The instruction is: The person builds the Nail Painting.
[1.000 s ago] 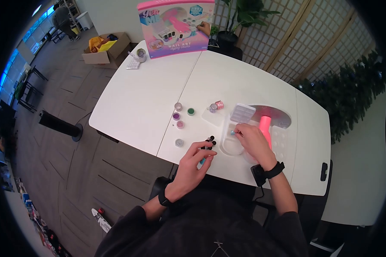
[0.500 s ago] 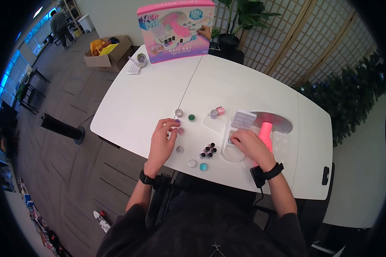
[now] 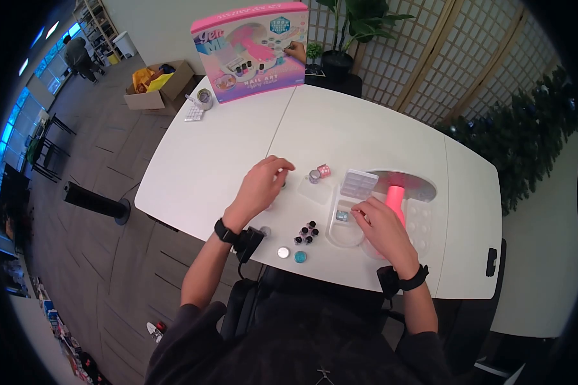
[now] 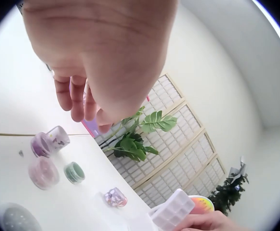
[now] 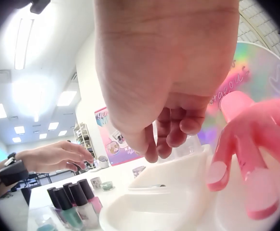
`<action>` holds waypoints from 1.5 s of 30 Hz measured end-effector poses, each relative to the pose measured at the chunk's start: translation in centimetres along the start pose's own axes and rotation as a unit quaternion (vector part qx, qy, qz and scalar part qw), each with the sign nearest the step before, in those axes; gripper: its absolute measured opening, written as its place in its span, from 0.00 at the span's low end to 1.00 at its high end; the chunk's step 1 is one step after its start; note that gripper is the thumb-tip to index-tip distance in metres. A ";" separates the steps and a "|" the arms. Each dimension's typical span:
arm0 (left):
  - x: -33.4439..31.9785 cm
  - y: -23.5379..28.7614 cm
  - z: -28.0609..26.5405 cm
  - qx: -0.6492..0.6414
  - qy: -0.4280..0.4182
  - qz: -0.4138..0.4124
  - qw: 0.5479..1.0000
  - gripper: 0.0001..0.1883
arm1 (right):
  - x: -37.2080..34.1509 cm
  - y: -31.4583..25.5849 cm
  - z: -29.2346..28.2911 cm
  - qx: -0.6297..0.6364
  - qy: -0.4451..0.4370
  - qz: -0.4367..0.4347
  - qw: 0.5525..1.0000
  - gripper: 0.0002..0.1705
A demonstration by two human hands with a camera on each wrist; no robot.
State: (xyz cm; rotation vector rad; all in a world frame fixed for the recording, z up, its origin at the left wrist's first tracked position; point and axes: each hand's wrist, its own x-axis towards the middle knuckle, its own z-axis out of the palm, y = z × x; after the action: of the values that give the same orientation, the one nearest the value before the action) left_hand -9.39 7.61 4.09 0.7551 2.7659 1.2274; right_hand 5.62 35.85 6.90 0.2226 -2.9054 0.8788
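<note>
My left hand (image 3: 260,186) hovers above the small pots left of centre with its fingers loosely bent and nothing in them. In the left wrist view a purple pot (image 4: 41,145), a pink pot (image 4: 43,172) and a green pot (image 4: 74,173) stand below the palm. Over the white tray (image 3: 343,242) hangs my right hand (image 3: 388,231), fingers loosely bent, holding nothing visible. Just left of its fingertips, a small light blue item (image 3: 342,215) lies in a tray compartment. Beside this hand stands a pink model hand (image 5: 255,139).
Several black-capped nail polish bottles (image 3: 307,232) stand between the hands. A teal pot (image 3: 300,256) and a silvery pot (image 3: 283,253) sit nearer the front edge. A clear lidded case (image 3: 358,184) tilts up behind the tray. The pink box (image 3: 253,54) stands at the back.
My left hand has moved from the nail polish bottles out to the pots, then forward over them. My right fingers have let go of the light blue item and drawn slightly back.
</note>
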 end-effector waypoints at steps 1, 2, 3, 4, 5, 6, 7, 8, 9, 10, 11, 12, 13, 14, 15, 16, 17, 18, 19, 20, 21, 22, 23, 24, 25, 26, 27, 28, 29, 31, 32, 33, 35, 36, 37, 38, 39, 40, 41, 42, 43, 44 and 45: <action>1.1 0.7 0.5 0.029 -0.041 0.029 0.998 0.11 | -0.3 -0.7 -0.6 0.009 -0.007 0.024 1.000 0.11; 2.4 1.2 1.1 0.030 -0.042 0.031 0.998 0.11 | -0.7 -1.0 -1.0 0.019 -0.013 0.049 0.999 0.11; 3.7 1.7 1.8 0.058 -0.070 0.056 0.994 0.12 | -1.1 -1.1 -1.2 0.019 -0.009 0.052 0.998 0.11; 4.8 2.0 2.5 0.087 -0.098 0.081 0.988 0.12 | -1.6 -1.2 -1.3 0.028 -0.002 0.051 0.998 0.11; 5.9 1.8 3.4 0.087 -0.100 0.085 0.987 0.12 | -2.1 -1.3 -1.5 0.037 0.006 0.051 0.998 0.11; 6.8 1.4 4.5 0.110 -0.109 0.135 0.979 0.12 | -2.6 -1.4 -1.8 0.037 0.010 0.054 0.998 0.11; 7.6 1.6 5.0 0.133 -0.117 0.184 0.967 0.12 | -3.0 -1.6 -2.0 0.032 0.005 0.064 0.997 0.11; 8.2 1.8 5.5 0.133 -0.119 0.188 0.966 0.12 | -3.3 -1.6 -2.2 0.028 0.000 0.075 0.997 0.11; 8.7 1.9 6.0 0.186 -0.169 0.182 0.951 0.12 | -3.7 -1.5 -2.2 0.027 0.003 0.077 0.997 0.11; 9.1 2.1 6.4 0.239 -0.218 0.174 0.930 0.11 | -4.1 -1.4 -2.3 0.026 0.009 0.079 0.997 0.11; 9.4 2.1 6.8 0.239 -0.219 0.177 0.929 0.11 | -4.4 -1.3 -2.4 0.026 0.015 0.080 0.996 0.11; 9.7 2.0 7.3 0.263 -0.227 0.168 0.923 0.11 | -4.7 -1.2 -2.4 0.025 0.017 0.082 0.996 0.11; 9.8 2.0 7.5 0.287 -0.234 0.158 0.915 0.10 | -4.9 -1.0 -2.4 0.027 0.020 0.082 0.996 0.11; 10.0 1.9 7.7 0.288 -0.235 0.159 0.915 0.10 | -5.1 -0.8 -2.4 0.029 0.024 0.080 0.996 0.11; 10.2 1.7 7.7 0.265 -0.222 0.155 0.925 0.12 | -5.2 -0.6 -2.4 0.030 0.025 0.080 0.996 0.11; 10.1 2.1 7.4 0.243 -0.210 0.151 0.935 0.14 | -5.3 -0.5 -2.3 0.039 0.027 0.083 0.995 0.11; 9.9 2.5 7.1 0.244 -0.209 0.151 0.935 0.14 | -5.4 -0.4 -2.4 0.048 0.030 0.086 0.995 0.11; 9.5 2.9 6.7 0.194 -0.181 0.133 0.955 0.15 | -5.4 -0.4 -2.4 0.049 0.030 0.085 0.995 0.11; 8.9 3.8 5.9 0.143 -0.151 0.114 0.971 0.16 | -5.4 -0.5 -2.6 0.053 0.041 0.086 0.994 0.11; 8.3 4.7 5.0 0.144 -0.151 0.116 0.971 0.16 | -5.3 -0.6 -2.7 0.056 0.052 0.088 0.993 0.11; 7.6 5.6 4.0 0.092 -0.134 0.110 0.981 0.17 | -5.3 -0.7 -2.7 0.057 0.055 0.088 0.993 0.11; 6.7 6.5 3.0 0.039 -0.117 0.104 0.987 0.18 | -5.2 -0.8 -2.7 0.073 0.072 0.084 0.991 0.10; 5.6 7.5 2.1 0.041 -0.118 0.106 0.987 0.18 | -5.1 -1.0 -2.7 0.090 0.090 0.079 0.989 0.10; 4.3 8.4 1.3 -0.003 -0.103 0.119 0.988 0.17 | -5.0 -1.4 -2.8 0.091 0.092 0.079 0.988 0.10; 2.9 9.3 0.7 -0.047 -0.089 0.131 0.986 0.16 | -4.9 -2.0 -2.9 0.107 0.102 0.071 0.986 0.10; 1.5 10.1 0.3 -0.044 -0.089 0.131 0.986 0.16 | -4.9 -2.7 -2.9 0.123 0.112 0.061 0.984 0.10; 0.1 10.7 -0.1 -0.042 -0.079 0.147 0.985 0.18 | -4.9 -3.3 -2.7 0.125 0.112 0.061 0.984 0.10; -1.2 11.2 -0.4 -0.040 -0.068 0.163 0.984 0.20 | -4.9 -4.0 -2.5 0.135 0.127 0.027 0.982 0.10; -2.4 11.6 -0.5 -0.038 -0.068 0.163 0.984 0.20 | -4.9 -4.6 -2.3 0.144 0.144 -0.008 0.979 0.11; -4.6 12.3 -0.5 -0.075 -0.052 0.170 0.981 0.22 | -5.0 -6.0 -2.2 0.152 0.154 -0.021 0.976 0.12; -5.6 13.1 -0.8 -0.086 -0.057 0.165 0.981 0.23 | -5.1 -6.5 -2.1 0.158 0.164 -0.028 0.973 0.12; -6.3 13.3 -0.7 -0.086 -0.057 0.166 0.981 0.23 | -5.3 -6.9 -2.0 0.164 0.173 -0.034 0.970 0.13; -7.5 13.6 -0.5 -0.137 -0.081 0.144 0.977 0.24 | -5.7 -7.0 -1.7 0.163 0.176 -0.041 0.970 0.13; -8.0 13.9 -0.5 -0.135 -0.080 0.129 0.979 0.23 | -6.1 -7.0 -1.7 0.164 0.181 -0.048 0.969 0.13; -8.4 13.9 -0.3 -0.136 -0.080 0.131 0.979 0.23 | -6.4 -7.1 -1.7 0.164 0.187 -0.055 0.967 0.13; -8.8 14.0 -0.1 -0.130 -0.057 0.147 0.979 0.22 | -6.7 -7.2 -1.7 0.162 0.188 -0.054 0.967 0.13; -9.0 14.1 0.2 -0.125 -0.034 0.162 0.978 0.20 | -7.0 -7.5 -1.8 0.180 0.182 -0.045 0.965 0.12; -9.2 14.2 0.5 -0.127 -0.034 0.165 0.978 0.20 | -7.2 -7.7 -1.9 0.199 0.177 -0.037 0.963 0.11; -9.4 14.2 0.8 -0.113 -0.011 0.203 0.973 0.20 | -7.4 -7.7 -1.9 0.196 0.179 -0.037 0.963 0.11; -9.5 14.3 1.1 -0.099 0.013 0.239 0.966 0.20 | -7.6 -7.8 -1.9 0.242 0.166 -0.001 0.956 0.10; -9.6 14.3 1.4 -0.100 0.013 0.241 0.965 0.20 | -7.7 -7.8 -1.8 0.288 0.153 0.036 0.945 0.08; -9.6 14.3 1.8 -0.074 0.040 0.279 0.957 0.21 | -7.9 -7.8 -1.6 0.287 0.154 0.035 0.945 0.08; -9.7 14.3 2.0 -0.048 0.067 0.316 0.945 0.22 | -8.0 -7.6 -1.3 0.361 0.151 0.074 0.917 0.09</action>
State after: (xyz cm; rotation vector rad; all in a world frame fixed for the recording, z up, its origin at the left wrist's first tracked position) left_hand 5.61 12.89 11.09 1.6918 2.6130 1.5245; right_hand 14.89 31.19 11.04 -0.0840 -2.2177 1.7993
